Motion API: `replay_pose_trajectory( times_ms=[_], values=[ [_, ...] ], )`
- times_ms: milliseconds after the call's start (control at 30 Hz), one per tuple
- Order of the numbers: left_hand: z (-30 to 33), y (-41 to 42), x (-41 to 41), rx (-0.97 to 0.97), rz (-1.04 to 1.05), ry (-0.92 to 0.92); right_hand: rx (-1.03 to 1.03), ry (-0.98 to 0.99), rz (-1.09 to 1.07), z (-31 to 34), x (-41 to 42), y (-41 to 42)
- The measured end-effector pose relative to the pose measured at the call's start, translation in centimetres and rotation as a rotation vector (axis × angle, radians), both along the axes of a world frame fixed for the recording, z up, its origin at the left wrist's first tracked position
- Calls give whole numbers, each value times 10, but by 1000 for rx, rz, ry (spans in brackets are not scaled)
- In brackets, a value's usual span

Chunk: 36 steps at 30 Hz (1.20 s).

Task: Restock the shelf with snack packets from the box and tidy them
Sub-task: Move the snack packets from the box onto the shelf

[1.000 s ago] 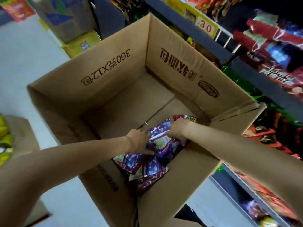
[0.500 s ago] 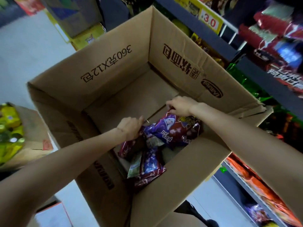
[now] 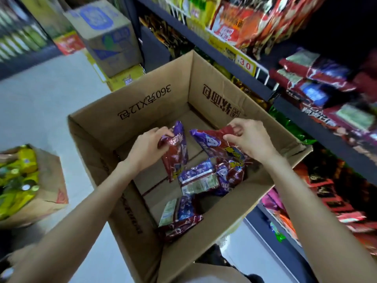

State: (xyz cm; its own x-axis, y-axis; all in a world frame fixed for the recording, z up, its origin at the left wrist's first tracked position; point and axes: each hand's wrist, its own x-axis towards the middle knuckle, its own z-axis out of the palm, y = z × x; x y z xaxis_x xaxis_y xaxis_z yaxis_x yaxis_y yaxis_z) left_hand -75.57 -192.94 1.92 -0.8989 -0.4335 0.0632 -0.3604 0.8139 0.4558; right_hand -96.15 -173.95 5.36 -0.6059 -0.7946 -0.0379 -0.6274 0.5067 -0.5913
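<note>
Over the box (image 3: 214,82), left hand (image 3: 146,148) packet (image 3: 176,154) hanging upright

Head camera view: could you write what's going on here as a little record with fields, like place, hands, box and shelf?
place: shop aisle, box on the floor beside the shelf
left hand: pinches a packet by its top, above the box
right hand: pinches a second packet by its top
box: open cardboard, a few loose packets on its bottom
shelf: to the right, stocked with packets, a 3.0 price tag on its edge
stage: packets lifted, not yet on the shelf
</note>
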Motion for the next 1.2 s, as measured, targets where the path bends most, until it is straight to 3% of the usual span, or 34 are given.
replay_pose_trajectory(
  times_ms=[167, 267, 433, 600, 733, 933, 1067, 1133, 1200],
  values=[
    [30, 8, -10, -33, 145, 249, -214, 207, -59, 42, 14, 28],
    [59, 8, -19, 66, 119, 399, -291, 181, -79, 73, 13, 45],
    [108, 8, -43, -17, 135, 579, -628, 60, -252, 141, -2, 70],
    [151, 22, -65, 53, 60, 738, -855, 423, -465, 189, -31, 95],
    [173, 25, -86, -79, -1, 779, -708, 697, -463, 192, -58, 93],
    [192, 26, -124, -222, -99, 762, -194, 997, -336, 165, -100, 43],
    [191, 22, -154, -324, -151, 799, 80, 767, -281, 149, -112, 26],
    [187, 25, -170, -310, -159, 861, 22, 588, -273, 143, -113, 35],
    [186, 34, -188, -263, -153, 922, -9, 585, -302, 138, -113, 51]
  ],
)
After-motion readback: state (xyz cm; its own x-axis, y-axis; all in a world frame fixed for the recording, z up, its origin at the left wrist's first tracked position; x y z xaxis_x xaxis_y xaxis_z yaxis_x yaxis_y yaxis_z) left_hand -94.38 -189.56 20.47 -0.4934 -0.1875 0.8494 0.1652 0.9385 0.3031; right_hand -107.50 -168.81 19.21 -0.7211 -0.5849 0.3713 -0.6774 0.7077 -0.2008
